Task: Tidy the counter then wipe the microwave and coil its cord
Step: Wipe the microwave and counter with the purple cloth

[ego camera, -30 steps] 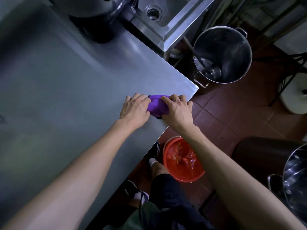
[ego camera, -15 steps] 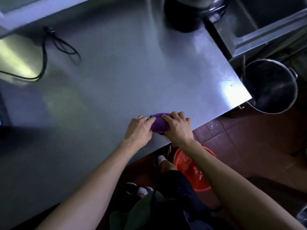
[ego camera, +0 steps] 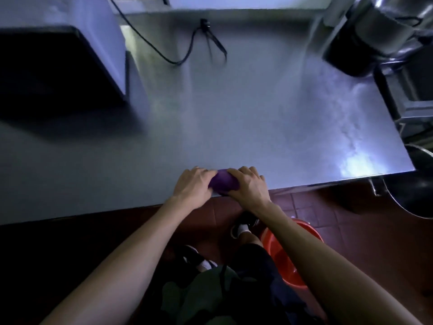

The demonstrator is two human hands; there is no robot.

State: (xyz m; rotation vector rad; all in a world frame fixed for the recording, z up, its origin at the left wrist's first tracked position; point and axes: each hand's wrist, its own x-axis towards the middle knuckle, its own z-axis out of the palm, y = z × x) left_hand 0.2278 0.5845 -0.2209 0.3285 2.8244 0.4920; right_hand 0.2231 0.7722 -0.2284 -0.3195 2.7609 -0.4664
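Centrally, purple cloth [ego camera: 223, 184] is gripped between left hand [ego camera: 193, 186] and right hand [ego camera: 248, 187]; microwave [ego camera: 61, 66] lies far-left, nearer the left.

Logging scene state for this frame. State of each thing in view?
purple cloth: bunched up at the counter's near edge, held between both hands
left hand: fingers curled on the cloth
right hand: fingers curled on the cloth
microwave: on the counter at far left, door state not visible
cord: loose, uncoiled on the counter
counter: bare steel, glare patch at right
orange bucket: on the floor, upright, contents hidden
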